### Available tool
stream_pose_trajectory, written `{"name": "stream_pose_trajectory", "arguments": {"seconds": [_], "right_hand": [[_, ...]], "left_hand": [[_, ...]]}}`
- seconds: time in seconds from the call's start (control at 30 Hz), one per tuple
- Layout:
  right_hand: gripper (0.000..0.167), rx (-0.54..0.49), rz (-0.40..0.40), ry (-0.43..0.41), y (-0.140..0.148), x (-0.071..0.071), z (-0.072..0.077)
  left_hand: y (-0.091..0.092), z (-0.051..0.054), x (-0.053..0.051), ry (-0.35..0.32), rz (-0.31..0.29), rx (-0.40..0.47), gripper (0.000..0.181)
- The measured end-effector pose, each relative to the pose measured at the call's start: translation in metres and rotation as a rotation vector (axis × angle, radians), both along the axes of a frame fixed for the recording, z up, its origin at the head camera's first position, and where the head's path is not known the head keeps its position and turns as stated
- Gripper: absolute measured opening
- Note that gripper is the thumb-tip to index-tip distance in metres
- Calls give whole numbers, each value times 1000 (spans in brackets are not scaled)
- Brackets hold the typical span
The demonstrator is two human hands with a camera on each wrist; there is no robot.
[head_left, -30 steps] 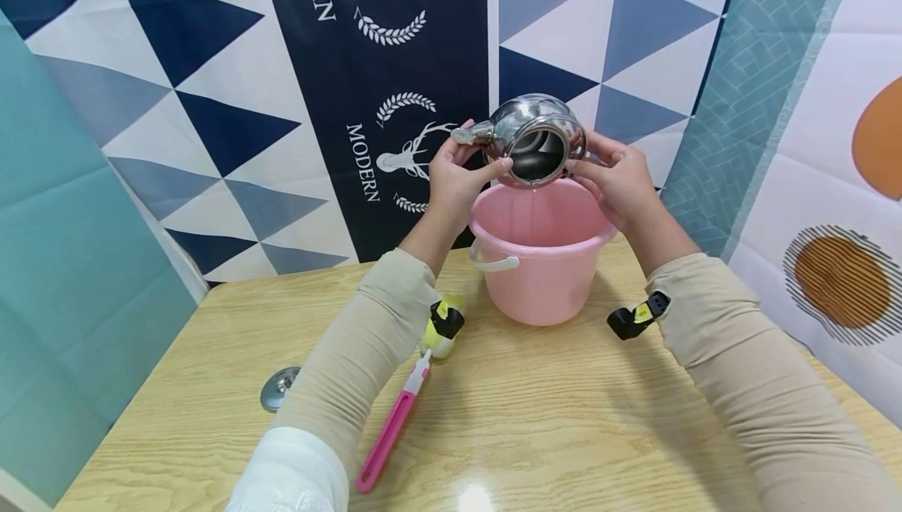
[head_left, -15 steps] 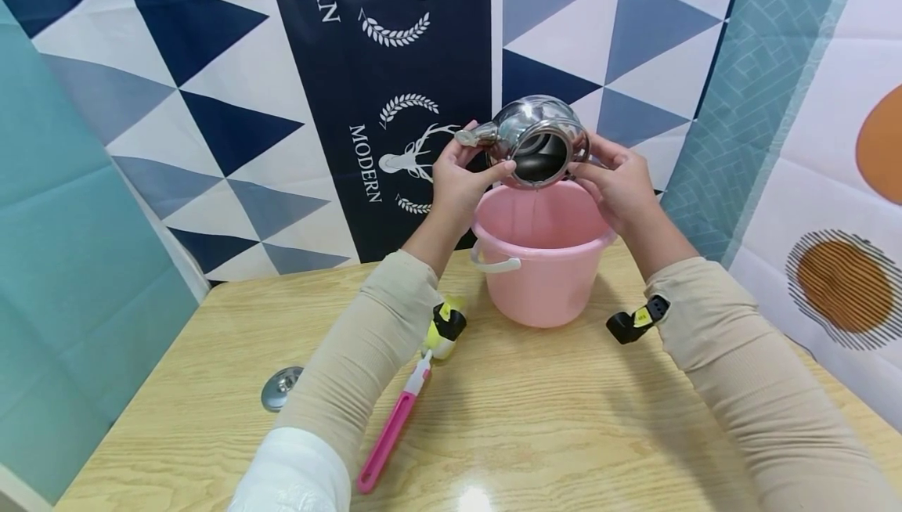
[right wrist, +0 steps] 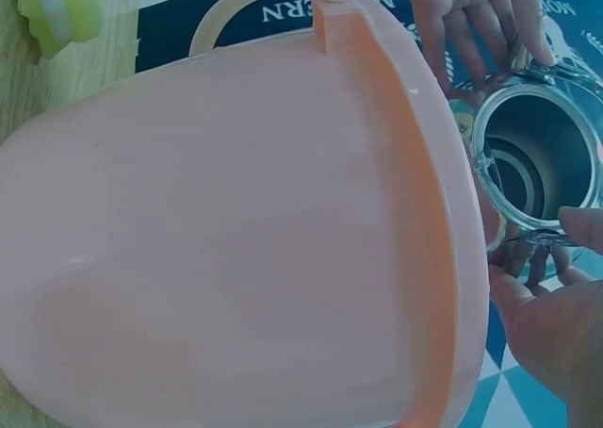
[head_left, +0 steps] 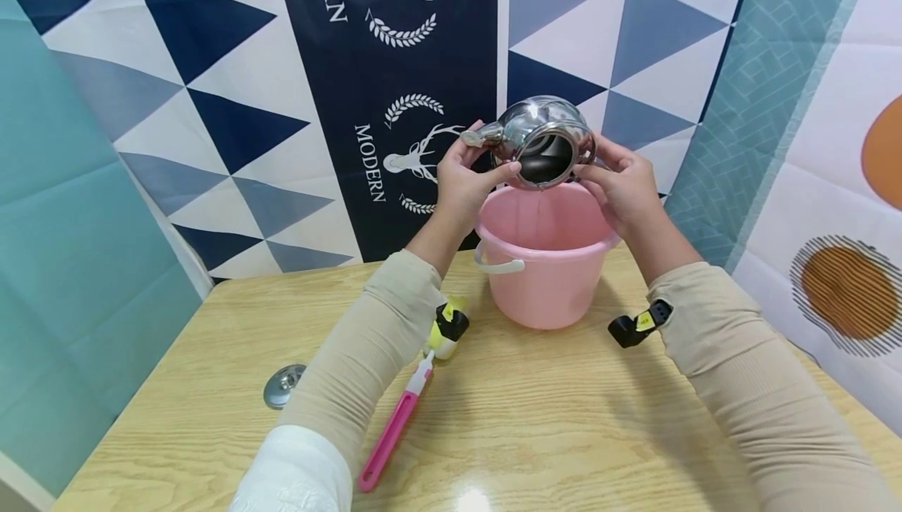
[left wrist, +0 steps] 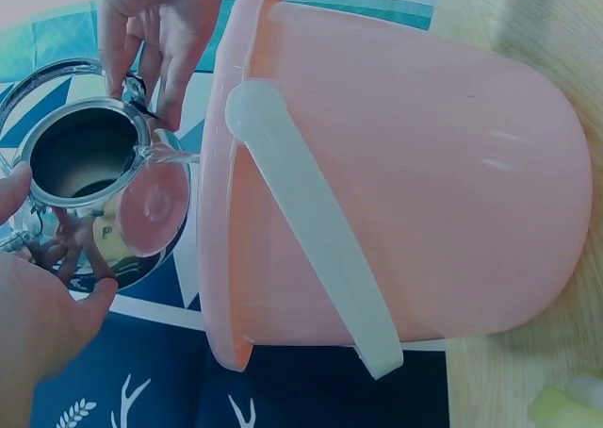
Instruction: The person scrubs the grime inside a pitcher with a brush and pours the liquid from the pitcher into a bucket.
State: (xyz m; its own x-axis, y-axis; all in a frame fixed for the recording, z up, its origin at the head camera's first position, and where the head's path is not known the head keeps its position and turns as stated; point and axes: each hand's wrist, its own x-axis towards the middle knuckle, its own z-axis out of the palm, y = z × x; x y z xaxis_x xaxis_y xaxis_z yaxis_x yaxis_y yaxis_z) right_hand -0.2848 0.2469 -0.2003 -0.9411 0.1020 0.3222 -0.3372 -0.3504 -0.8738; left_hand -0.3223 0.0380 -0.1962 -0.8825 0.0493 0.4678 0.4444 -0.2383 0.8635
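Note:
A shiny steel kettle (head_left: 539, 117), lidless, is held tilted above the pink bucket (head_left: 546, 289), its round mouth facing the head camera. My left hand (head_left: 461, 187) grips it on the spout side, thumb near the rim. On the opposite side my right hand (head_left: 627, 191) pinches it by the rim and handle side. In the left wrist view a thin clear stream of liquid (left wrist: 171, 155) runs from the kettle's rim toward the bucket. The right wrist view looks into the kettle's mouth (right wrist: 537, 155), where the inside is dark grey metal.
A round steel lid (head_left: 284, 385) lies on the wooden table (head_left: 550, 418) at left, partly behind the left sleeve. A brush with a pink handle (head_left: 391, 438) and yellow sponge head lies left of the bucket. Patterned cloth walls (head_left: 239, 128) stand behind and at the sides.
Everything in the head view has shifted slightly right and a little down. Both hands keep the kettle tilted over the bucket; the grip looks the same.

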Motion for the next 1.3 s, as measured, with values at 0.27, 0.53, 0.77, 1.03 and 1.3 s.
{"name": "stream_pose_trajectory", "arguments": {"seconds": [0.27,0.53,0.77,1.03,1.3], "right_hand": [[63,-33,4,0,-1,1,1],[61,-21,-7,-6,-2,4,4],[62,-48,-1,9,-3,4,3],[64,-65,-5,10,-3,4,1],[67,-89,1,10,-2,4,1]], "left_hand": [[0,1,0,-10,5,-30,76],[-1,1,0,14,-3,-20,76],[-1,2,1,21,-28,4,77],[-1,2,2,19,-39,13,77],[-1,1,1,24,-47,11,76]]}}
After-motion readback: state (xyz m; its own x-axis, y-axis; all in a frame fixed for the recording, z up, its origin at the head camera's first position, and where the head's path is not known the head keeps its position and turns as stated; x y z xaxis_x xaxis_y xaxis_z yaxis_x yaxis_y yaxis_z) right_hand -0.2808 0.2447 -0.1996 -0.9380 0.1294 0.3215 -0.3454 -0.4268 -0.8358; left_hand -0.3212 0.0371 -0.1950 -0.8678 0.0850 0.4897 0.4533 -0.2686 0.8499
